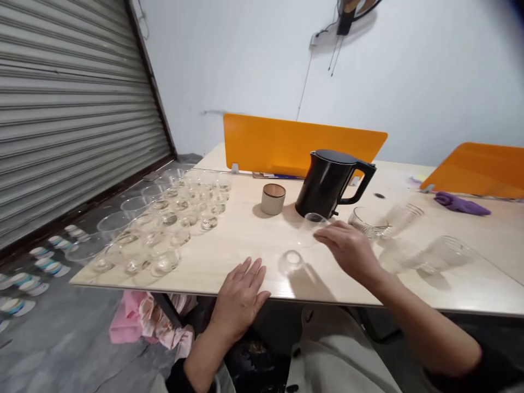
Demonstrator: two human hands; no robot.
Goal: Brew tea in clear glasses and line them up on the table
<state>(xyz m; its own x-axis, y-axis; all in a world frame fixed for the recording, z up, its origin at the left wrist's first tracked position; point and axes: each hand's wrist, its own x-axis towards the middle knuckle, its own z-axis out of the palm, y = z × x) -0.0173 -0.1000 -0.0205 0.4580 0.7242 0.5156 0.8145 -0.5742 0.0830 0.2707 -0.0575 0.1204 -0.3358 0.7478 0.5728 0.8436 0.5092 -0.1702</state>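
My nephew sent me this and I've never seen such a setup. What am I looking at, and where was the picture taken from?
This is one picture from a camera worn on a person's head, looking forward and down, so the two arms at the bottom are that person's own. No machine is involved, only bare hands. The left hand lies open at the near edge of a pale wooden table, holding nothing. The right hand hovers open above the tabletop, holding nothing I can see, close to a clear glass beside a black electric kettle. Many more clear glasses crowd the table's left side, others lie tipped on the right, and a small tan cup stands near the kettle.
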